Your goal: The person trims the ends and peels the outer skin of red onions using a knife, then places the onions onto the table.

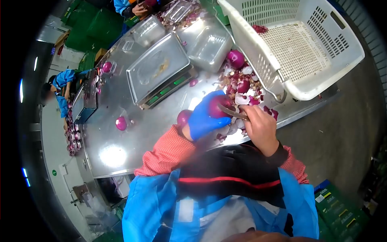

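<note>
My left hand point(202, 119), in a blue glove, is wrapped round a peeled red onion point(216, 105). My right hand point(261, 126) is bare and closed on a knife point(234, 113), whose curved blade lies against the onion; its handle is mostly hidden in my fingers. Another red onion point(184, 117) sits on the metal table beside my left wrist. Beyond my hands lies a heap of onion skins point(238, 82), with a whole red onion point(235, 59) at its far end and a smaller one point(243, 86) among the peels.
A white perforated crate point(296, 76) stands at the right edge of the metal table point(155, 133). A digital scale point(159, 72) sits ahead, with clear plastic trays point(211, 47) around it. A single onion point(121, 123) lies at left. Co-workers point(63, 86) work at the far edges.
</note>
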